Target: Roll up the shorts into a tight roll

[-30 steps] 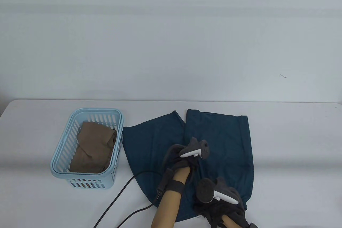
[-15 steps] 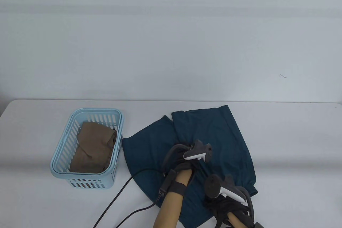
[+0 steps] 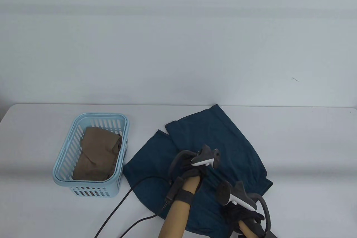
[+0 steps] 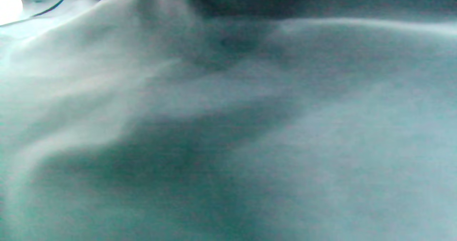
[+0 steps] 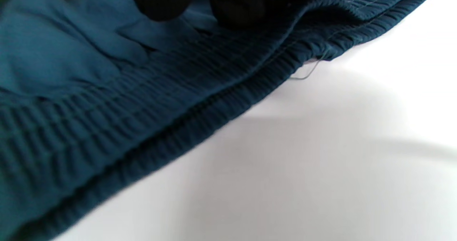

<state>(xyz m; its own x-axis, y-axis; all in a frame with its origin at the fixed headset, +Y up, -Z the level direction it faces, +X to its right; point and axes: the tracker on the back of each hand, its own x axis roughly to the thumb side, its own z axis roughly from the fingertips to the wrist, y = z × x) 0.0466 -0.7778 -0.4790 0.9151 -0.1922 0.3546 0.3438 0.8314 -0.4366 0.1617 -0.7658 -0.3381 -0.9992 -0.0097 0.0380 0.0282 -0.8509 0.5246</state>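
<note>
White bench (image 3: pixel 306 143) under a pale wall carries dark teal shorts (image 3: pixel 231 143), spread unrolled at an angle right of a blue basket (image 3: pixel 67 165) holding tan cloth (image 3: pixel 96 154). Both gloved hands, left (image 3: pixel 195 169) and right (image 3: pixel 242 215), rest on the shorts; their grip cannot be told.

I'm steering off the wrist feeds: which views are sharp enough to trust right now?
Table view: sharp, evenly lit, soft shadow bands across the table. Left wrist view: blurred teal shorts fill it, no edge readable. Right wrist view: waistband fairly crisp, fingers dark and unfocused, table bright.
</note>
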